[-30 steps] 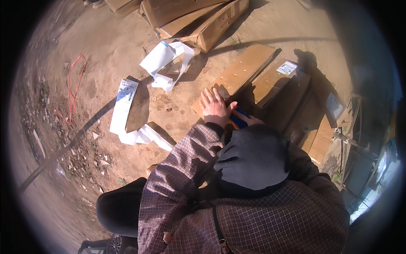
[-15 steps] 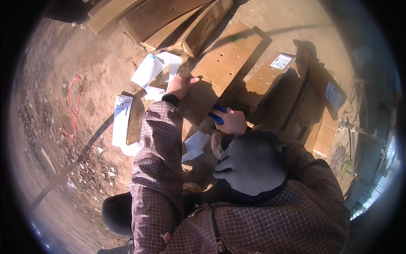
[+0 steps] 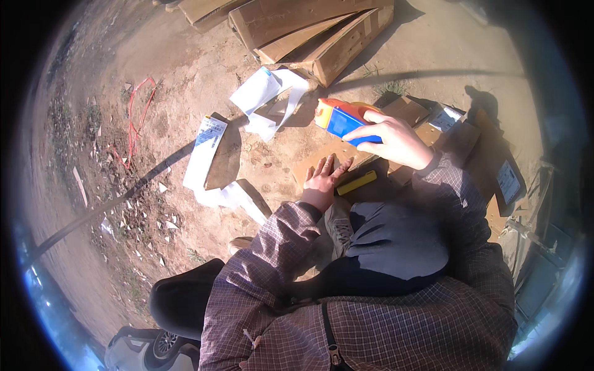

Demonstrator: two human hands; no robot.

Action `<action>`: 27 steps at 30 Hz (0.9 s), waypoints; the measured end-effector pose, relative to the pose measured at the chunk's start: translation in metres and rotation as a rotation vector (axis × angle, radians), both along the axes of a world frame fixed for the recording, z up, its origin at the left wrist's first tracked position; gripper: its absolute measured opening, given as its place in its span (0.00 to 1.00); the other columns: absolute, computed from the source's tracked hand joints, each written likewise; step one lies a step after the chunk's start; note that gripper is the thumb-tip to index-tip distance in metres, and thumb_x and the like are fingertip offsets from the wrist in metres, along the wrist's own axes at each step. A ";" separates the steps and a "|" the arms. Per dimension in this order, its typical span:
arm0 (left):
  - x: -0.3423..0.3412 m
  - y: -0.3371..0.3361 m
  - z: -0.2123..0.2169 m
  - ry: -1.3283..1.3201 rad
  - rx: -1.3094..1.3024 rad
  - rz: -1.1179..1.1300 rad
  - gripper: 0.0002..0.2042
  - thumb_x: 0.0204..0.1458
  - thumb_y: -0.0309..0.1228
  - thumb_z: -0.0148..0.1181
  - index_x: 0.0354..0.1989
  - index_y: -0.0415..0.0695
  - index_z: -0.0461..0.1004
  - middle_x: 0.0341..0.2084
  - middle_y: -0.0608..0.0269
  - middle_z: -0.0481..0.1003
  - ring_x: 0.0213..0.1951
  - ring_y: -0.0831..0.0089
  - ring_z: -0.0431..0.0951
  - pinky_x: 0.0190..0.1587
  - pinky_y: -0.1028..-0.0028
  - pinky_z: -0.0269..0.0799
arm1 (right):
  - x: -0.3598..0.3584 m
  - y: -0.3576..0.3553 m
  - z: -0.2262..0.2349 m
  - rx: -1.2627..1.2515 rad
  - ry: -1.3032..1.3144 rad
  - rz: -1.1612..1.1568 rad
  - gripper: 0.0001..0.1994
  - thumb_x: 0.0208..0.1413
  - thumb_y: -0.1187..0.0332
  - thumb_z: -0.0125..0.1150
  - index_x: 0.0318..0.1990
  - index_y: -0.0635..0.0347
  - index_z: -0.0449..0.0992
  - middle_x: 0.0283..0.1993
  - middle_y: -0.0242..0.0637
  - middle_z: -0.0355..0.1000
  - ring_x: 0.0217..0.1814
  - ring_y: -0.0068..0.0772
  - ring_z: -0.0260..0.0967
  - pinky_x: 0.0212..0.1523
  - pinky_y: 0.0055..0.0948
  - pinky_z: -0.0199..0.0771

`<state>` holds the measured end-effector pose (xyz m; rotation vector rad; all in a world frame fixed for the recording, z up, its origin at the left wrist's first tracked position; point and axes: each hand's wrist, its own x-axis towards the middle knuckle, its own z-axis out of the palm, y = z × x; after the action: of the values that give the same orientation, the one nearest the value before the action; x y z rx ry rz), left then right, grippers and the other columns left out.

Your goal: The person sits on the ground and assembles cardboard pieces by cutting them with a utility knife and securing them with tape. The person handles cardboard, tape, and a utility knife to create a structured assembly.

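Nearest, left hand [image 3: 322, 182] lies flat, fingers spread, on a brown cardboard sheet [image 3: 309, 164]; a yellow tool [image 3: 356, 183] rests just right of it. Farther right, right hand [image 3: 393, 139] grips a blue-and-orange box-shaped tool [image 3: 337, 117], lifted above the sheet. White papers [image 3: 266, 99] lie beyond, cardboard boxes [image 3: 309, 25] farthest.

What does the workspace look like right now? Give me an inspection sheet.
Surface: bare dirt ground, sunlit, long shadows.
Job's things: blue and orange tool; flat cardboard sheet; yellow tool lying on it.
Clutter: white paper wrappings, long cardboard boxes, labelled boxes on the right.
Grips: left hand flat on the cardboard sheet; right hand closed on the blue and orange tool.
Cables: red cord on the dirt at left.
Surroundings: outdoors, scattered debris.
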<state>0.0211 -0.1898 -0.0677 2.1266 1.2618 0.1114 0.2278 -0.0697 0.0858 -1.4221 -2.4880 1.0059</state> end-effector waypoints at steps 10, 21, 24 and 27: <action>-0.224 0.026 0.015 -0.180 0.112 1.105 0.07 0.58 0.31 0.64 0.36 0.40 0.80 0.29 0.62 0.82 0.33 0.69 0.83 0.38 0.71 0.77 | -0.092 -0.007 -0.156 0.424 -0.016 0.695 0.05 0.48 0.63 0.64 0.25 0.48 0.83 0.50 0.32 0.72 0.55 0.35 0.68 0.58 0.36 0.72; -0.326 0.069 -0.063 -0.365 -0.483 0.958 0.16 0.52 0.38 0.74 0.40 0.37 0.84 0.28 0.65 0.83 0.31 0.80 0.79 0.36 0.75 0.75 | -0.131 0.044 -0.122 0.273 0.370 0.264 0.06 0.55 0.69 0.66 0.38 0.52 0.86 0.46 0.29 0.79 0.49 0.35 0.76 0.50 0.34 0.77; -0.242 0.060 0.028 -0.626 -0.316 0.817 0.08 0.57 0.28 0.69 0.41 0.38 0.84 0.30 0.67 0.83 0.32 0.83 0.79 0.35 0.77 0.73 | -0.155 0.039 -0.104 0.168 0.473 0.119 0.09 0.55 0.65 0.69 0.42 0.53 0.86 0.42 0.31 0.81 0.43 0.36 0.78 0.47 0.35 0.77; -0.174 0.061 0.084 -0.505 -0.174 0.615 0.07 0.58 0.26 0.67 0.41 0.37 0.84 0.31 0.64 0.85 0.30 0.82 0.77 0.36 0.75 0.73 | -0.164 0.029 -0.089 0.298 0.536 0.220 0.15 0.51 0.63 0.71 0.46 0.53 0.85 0.42 0.32 0.82 0.46 0.35 0.77 0.54 0.35 0.74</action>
<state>-0.1524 -0.1285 0.0165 1.3773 1.4882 0.7228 0.0637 -0.0403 -0.0037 -0.6905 -2.2865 0.8570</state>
